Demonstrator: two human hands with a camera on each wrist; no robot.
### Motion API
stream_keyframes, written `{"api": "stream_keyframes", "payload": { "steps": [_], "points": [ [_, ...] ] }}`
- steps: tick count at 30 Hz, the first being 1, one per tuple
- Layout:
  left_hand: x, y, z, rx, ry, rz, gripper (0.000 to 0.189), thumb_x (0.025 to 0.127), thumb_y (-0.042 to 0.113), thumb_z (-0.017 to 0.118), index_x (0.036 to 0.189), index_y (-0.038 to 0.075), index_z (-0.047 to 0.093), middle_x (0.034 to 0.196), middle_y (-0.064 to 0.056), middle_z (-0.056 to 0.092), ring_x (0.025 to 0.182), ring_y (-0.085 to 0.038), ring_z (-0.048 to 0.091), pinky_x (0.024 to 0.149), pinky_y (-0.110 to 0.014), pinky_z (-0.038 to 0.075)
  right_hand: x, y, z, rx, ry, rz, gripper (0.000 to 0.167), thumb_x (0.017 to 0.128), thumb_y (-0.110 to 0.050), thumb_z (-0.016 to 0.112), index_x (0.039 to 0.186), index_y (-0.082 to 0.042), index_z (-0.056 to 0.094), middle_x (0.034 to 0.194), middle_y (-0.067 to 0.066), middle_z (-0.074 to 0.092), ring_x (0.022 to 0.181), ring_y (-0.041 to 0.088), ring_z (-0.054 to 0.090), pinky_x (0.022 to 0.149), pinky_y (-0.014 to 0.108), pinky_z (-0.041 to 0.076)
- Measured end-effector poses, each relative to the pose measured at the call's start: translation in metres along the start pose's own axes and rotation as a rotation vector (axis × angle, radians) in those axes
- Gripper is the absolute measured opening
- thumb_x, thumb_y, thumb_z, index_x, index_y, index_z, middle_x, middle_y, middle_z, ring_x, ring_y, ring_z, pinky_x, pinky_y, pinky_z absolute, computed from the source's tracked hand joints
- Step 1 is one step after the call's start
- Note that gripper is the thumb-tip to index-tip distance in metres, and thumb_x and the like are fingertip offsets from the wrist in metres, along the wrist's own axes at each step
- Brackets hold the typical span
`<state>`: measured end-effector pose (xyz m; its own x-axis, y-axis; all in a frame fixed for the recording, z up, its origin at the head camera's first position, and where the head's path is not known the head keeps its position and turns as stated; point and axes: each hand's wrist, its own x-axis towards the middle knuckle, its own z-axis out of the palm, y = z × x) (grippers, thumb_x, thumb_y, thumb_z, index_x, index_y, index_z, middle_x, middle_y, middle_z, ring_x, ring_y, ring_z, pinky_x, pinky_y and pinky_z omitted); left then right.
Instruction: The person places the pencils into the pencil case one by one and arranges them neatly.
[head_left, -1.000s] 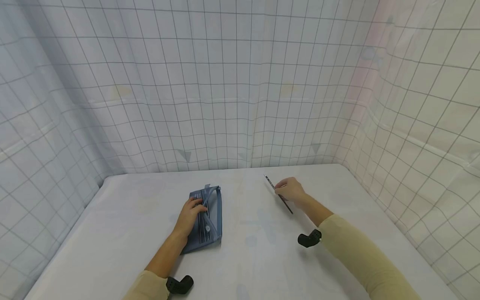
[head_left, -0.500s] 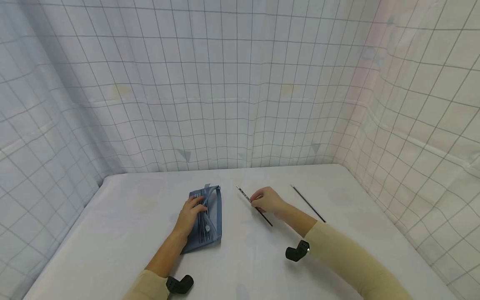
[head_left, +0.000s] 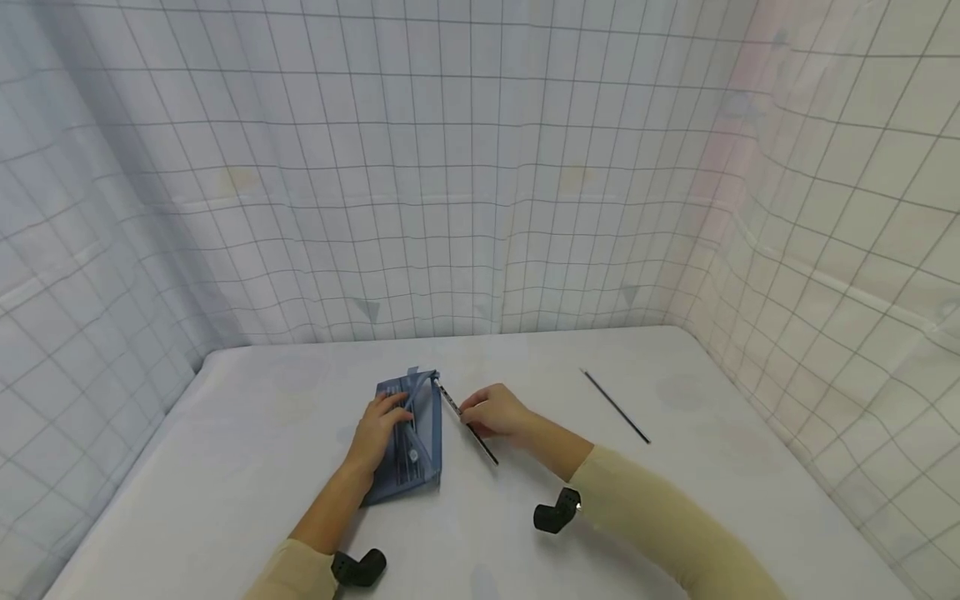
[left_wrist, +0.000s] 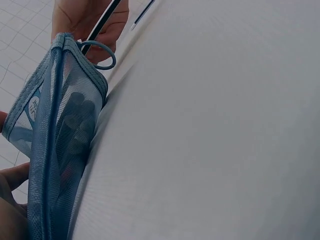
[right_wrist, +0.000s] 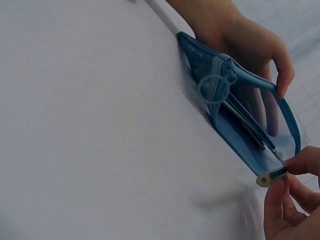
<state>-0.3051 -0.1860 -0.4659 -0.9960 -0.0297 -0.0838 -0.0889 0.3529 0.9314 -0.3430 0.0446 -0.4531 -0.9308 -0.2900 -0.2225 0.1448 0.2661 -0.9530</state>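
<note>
A blue mesh zip pouch (head_left: 429,412) lies on the table with its mouth facing right. My left hand (head_left: 375,433) grips its upper side, and in the right wrist view the left fingers (right_wrist: 283,75) curl over the raised rim. Several slim pencils (right_wrist: 245,122) show inside. My right hand (head_left: 497,412) pinches a dark pencil (head_left: 483,446) with a patterned far part. Its far tip reaches the pouch's top right corner in the head view. The right wrist view shows the pencil's near end (right_wrist: 265,179), pale wood round a dark core, between thumb and fingers.
Another dark pencil (head_left: 617,406) lies slantwise on the white table (head_left: 495,533), right of my right hand. A ring pull (right_wrist: 214,89) hangs from the pouch's zip. Gridded white curtains (head_left: 480,208) stand behind the table and along both sides.
My right hand has carried the pencil left and toward me, from mid-right of the table to beside the pouch. The other pencil has come into view behind it. My left hand stays on the pouch.
</note>
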Motion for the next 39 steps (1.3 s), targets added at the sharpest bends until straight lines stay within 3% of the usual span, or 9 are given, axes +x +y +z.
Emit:
{"api": "stream_keyframes", "payload": {
  "steps": [11,20,34,39],
  "points": [
    [0.003,0.001,0.000,0.008,-0.009,-0.012,0.065,0.096,0.030,0.055,0.155,0.005,0.046,0.171,-0.021,0.008,0.155,-0.045,0.001,0.120,-0.062,0.004,0.011,-0.004,0.039,0.184,0.108,0.042,0.019,0.089,-0.004,0.072,0.107,0.002,0.072,0.092,0.008,0.070,0.076,0.013,0.065,0.060,0.022,0.054],
    [0.002,0.002,0.001,0.041,0.006,0.004,0.065,0.095,0.027,0.055,0.154,0.004,0.047,0.170,-0.022,0.011,0.155,-0.045,0.004,0.120,-0.061,0.007,0.007,-0.010,0.054,0.310,0.111,0.111,0.023,0.093,-0.003,0.071,0.115,0.003,0.069,0.097,0.009,0.071,0.078,0.014,0.066,0.061,0.021,0.055],
    [0.000,0.003,0.001,0.071,0.018,0.000,0.066,0.093,0.028,0.057,0.153,0.002,0.047,0.169,-0.025,0.012,0.154,-0.047,0.006,0.120,-0.062,0.007,0.008,-0.011,0.064,0.354,0.118,0.118,0.021,0.092,0.000,0.071,0.112,0.003,0.069,0.093,0.009,0.070,0.073,0.013,0.066,0.063,0.023,0.058],
    [0.001,0.003,0.001,0.076,0.017,0.007,0.065,0.094,0.028,0.056,0.153,0.002,0.048,0.169,-0.025,0.013,0.154,-0.047,0.006,0.120,-0.062,0.007,0.008,-0.012,0.068,0.261,0.057,0.080,0.021,0.092,0.002,0.071,0.112,0.006,0.070,0.091,0.010,0.071,0.075,0.015,0.067,0.065,0.028,0.059]
  ]
}}
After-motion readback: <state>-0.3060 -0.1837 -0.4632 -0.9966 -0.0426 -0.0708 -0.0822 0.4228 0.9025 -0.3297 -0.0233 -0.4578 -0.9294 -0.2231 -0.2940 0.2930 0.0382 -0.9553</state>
